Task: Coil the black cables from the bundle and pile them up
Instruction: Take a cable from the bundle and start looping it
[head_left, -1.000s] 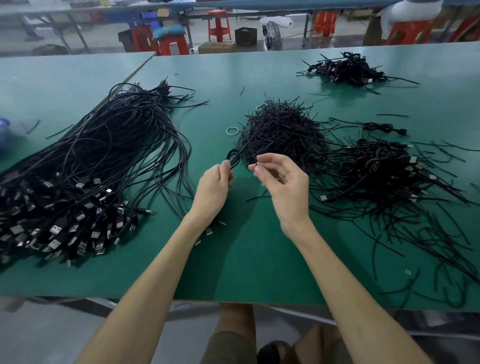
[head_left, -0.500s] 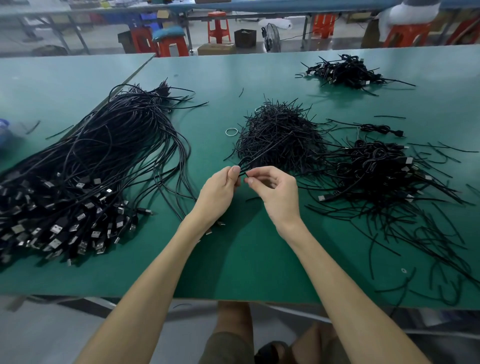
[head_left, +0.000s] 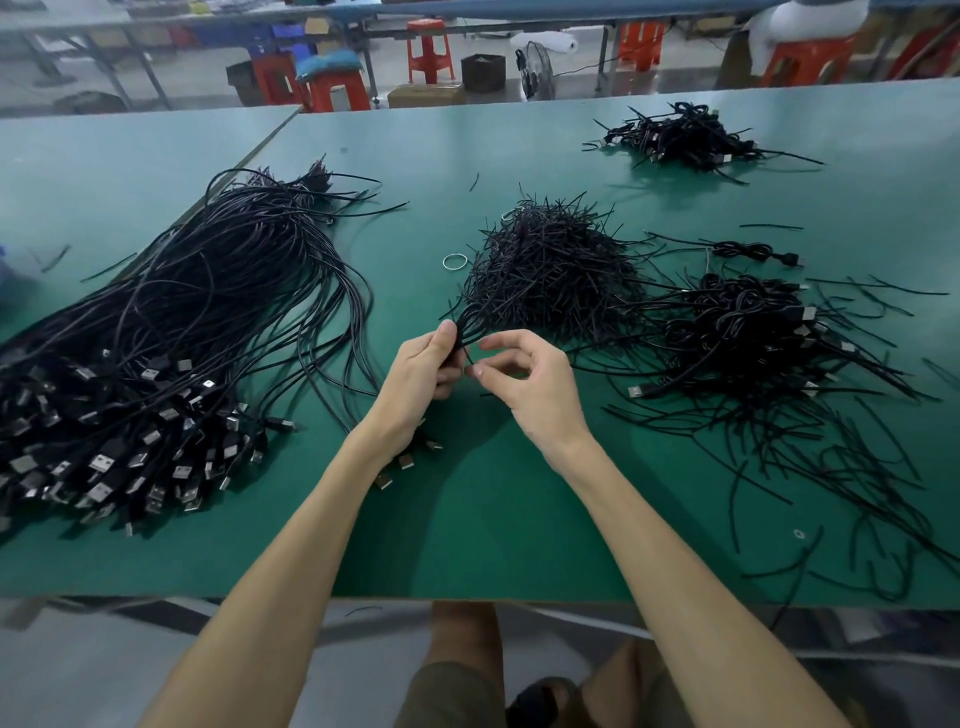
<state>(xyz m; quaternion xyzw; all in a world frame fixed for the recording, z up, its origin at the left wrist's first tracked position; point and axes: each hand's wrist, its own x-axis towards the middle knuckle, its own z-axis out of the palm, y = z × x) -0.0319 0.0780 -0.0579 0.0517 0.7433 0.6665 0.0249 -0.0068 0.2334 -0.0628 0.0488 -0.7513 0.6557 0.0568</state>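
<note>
Tying seems the step in hand: left hand (head_left: 423, 374) grips a coiled cable (head_left: 459, 340), right hand (head_left: 535, 387) pinches a thin tie (head_left: 468, 357) beside it. Next move likely needs twisting it shut, then dropping the coil onto the pile (head_left: 737, 322) at 3 o'clock.

cable bundle (head_left: 171, 332) left on table (head_left: 493, 519), coiled pile (head_left: 748, 332) right

One view is given, from a wide-angle camera worn on the head; it is aimed forward and down across the green table (head_left: 467, 530), whose near edge is seen close; far edges seem bent.
</note>
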